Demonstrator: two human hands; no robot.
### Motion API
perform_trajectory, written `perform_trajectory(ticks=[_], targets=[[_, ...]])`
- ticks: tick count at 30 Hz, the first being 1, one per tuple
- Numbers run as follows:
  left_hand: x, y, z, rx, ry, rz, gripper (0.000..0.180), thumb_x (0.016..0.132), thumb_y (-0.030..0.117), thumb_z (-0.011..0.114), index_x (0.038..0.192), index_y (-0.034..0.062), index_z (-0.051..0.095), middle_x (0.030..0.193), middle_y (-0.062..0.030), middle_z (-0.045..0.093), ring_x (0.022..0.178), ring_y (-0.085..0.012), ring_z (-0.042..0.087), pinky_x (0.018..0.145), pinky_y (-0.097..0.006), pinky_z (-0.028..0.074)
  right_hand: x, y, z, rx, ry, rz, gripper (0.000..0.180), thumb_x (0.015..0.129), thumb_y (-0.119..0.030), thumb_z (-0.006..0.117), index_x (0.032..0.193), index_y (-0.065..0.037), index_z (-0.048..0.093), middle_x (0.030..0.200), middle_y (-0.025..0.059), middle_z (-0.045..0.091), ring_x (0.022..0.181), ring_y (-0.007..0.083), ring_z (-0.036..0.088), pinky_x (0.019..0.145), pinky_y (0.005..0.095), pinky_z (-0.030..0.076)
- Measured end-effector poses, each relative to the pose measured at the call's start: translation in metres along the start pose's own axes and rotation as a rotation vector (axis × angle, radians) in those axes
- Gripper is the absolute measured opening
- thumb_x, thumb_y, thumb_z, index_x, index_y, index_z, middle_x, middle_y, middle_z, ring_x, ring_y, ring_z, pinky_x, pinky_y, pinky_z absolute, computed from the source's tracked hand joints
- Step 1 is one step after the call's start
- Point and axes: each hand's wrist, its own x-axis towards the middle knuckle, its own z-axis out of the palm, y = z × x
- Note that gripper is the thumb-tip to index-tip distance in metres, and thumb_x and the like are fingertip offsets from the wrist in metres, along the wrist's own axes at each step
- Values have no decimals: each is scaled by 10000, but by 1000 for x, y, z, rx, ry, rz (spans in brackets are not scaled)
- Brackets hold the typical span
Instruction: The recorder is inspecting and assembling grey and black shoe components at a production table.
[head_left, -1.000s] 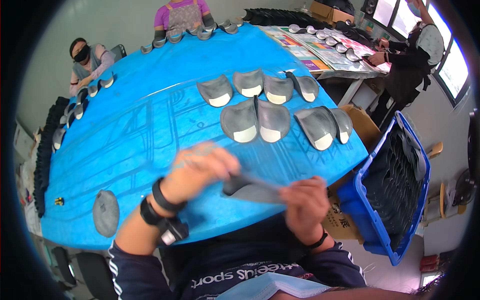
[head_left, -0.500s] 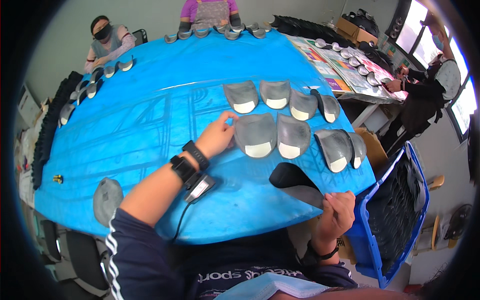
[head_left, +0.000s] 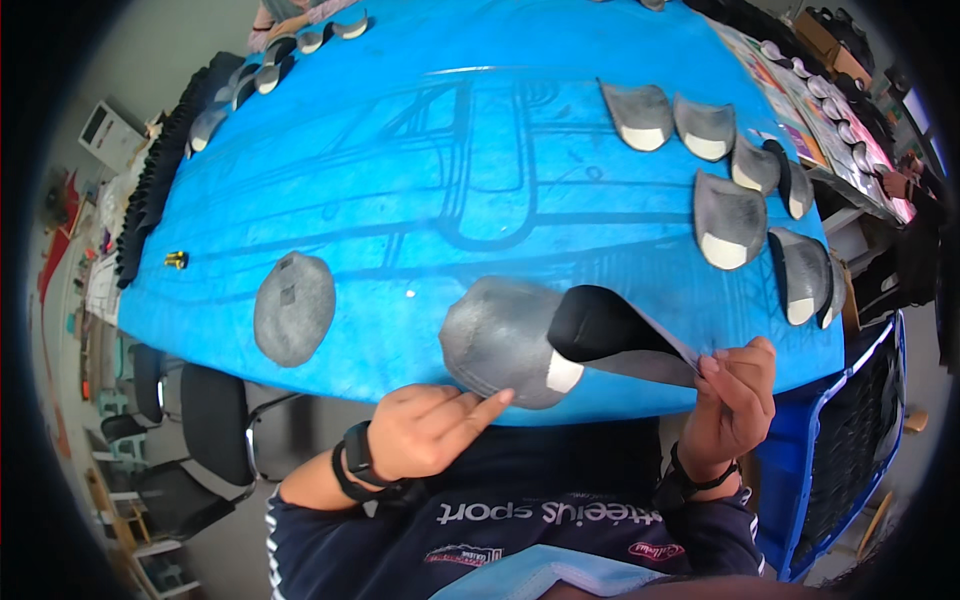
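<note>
My left hand (head_left: pixel 430 430) grips the lower edge of a curved grey pad with a white patch (head_left: pixel 500 345), near the table's front edge. Pinched by its right end in my right hand (head_left: pixel 735 400) is a bent pad, black inside and grey outside (head_left: pixel 610 330). The two pads overlap in view; whether they touch I cannot tell. Further right lie several similar pads, including a grey one with a white tip (head_left: pixel 730 210). A rounded flat grey pad (head_left: pixel 293 310) rests alone on the table's left part.
The blue-covered table (head_left: pixel 420 200) spreads before me. A small yellow-and-black object (head_left: pixel 176 260) lies near its left edge, beside a long row of black pieces (head_left: pixel 160 170). A blue crate of black pieces (head_left: pixel 785 480) stands at right. Black chairs (head_left: pixel 215 400) are at left. Co-workers are partly visible.
My left hand has moved from the row of pads back to the front edge, bringing a grey pad with it. The right hand still holds its bent pad. The view has shifted.
</note>
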Motion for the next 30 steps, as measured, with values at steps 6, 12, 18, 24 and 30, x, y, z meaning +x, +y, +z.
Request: perform_trajectory(ticks=[6,12,18,24,30], targets=[[3,4,28,138,272,330,382,643,117,709,1021,165,685,713,59,513,559,-73,427,491,-194,302,14,-15,28,82,-144,-135,219,671,19,687,856,-90,645,790,16,616,690,185,575,610,325,378],[-14,-11,28,-254,500,359,359,680,235,797,1001,237,634,713,24,506,572,-80,455,475,-187,291,19,-19,51,159,-277,-198,233,631,-21,737,834,-100,653,814,13,625,678,157,589,598,293,418],[-19,-29,-6,-478,241,-340,663,561,246,863,1110,36,556,1160,-124,530,908,-253,589,768,-332,471,20,-15,62,219,-384,-290,219,631,-42,738,818,-119,652,823,-6,619,698,140,583,597,283,432],[-20,-45,-3,-625,28,-406,750,590,182,825,1237,9,486,1186,-146,554,979,-297,575,816,-354,467,17,-16,73,194,-456,-282,192,626,-72,709,808,-108,660,799,6,612,672,133,571,572,254,430],[-21,-46,0,-591,38,-446,690,593,128,793,1219,20,523,1083,-136,605,961,-296,581,784,-361,483,18,-11,81,261,-393,-345,118,631,-112,671,746,-91,665,717,21,602,605,128,549,508,237,408]])
